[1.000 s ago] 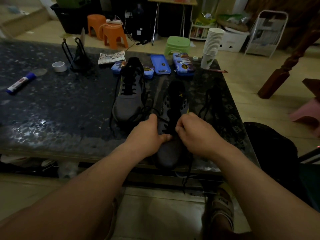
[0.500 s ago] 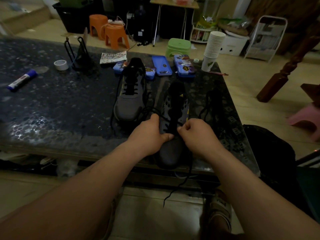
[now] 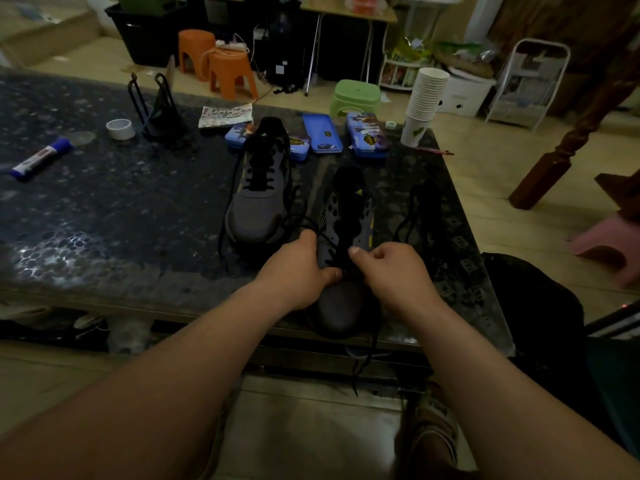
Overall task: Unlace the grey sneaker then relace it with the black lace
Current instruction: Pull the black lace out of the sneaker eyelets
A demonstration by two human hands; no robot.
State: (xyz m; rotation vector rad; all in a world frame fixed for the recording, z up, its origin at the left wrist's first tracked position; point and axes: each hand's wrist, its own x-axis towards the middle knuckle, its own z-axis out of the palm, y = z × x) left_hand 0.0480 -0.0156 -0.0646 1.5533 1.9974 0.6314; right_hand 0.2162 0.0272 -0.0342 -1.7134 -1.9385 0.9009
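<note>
A grey sneaker point(image 3: 341, 299) lies toe toward me at the near edge of the dark stone table point(image 3: 104, 216). Its black tongue stands up behind my hands. My left hand point(image 3: 294, 268) grips the sneaker's left side near the lowest eyelets. My right hand point(image 3: 393, 268) pinches the black lace point(image 3: 367, 351) over the lower eyelets, thumb up. One lace end hangs down over the table's edge. A second grey sneaker point(image 3: 258, 199), laced in black, sits to the left and further back.
Another loose black lace point(image 3: 417, 216) lies on the table at the right. Behind the shoes are blue tins point(image 3: 322, 133), a paper cup stack point(image 3: 424, 102), a tape roll point(image 3: 120, 128), a glue stick point(image 3: 40, 157) and a black wire stand point(image 3: 156, 109). Stools stand on the floor beyond.
My right hand has drawn back a little from the left one, thumb now raised, pulling lace through. The hanging lace end has shifted below the table's edge.
</note>
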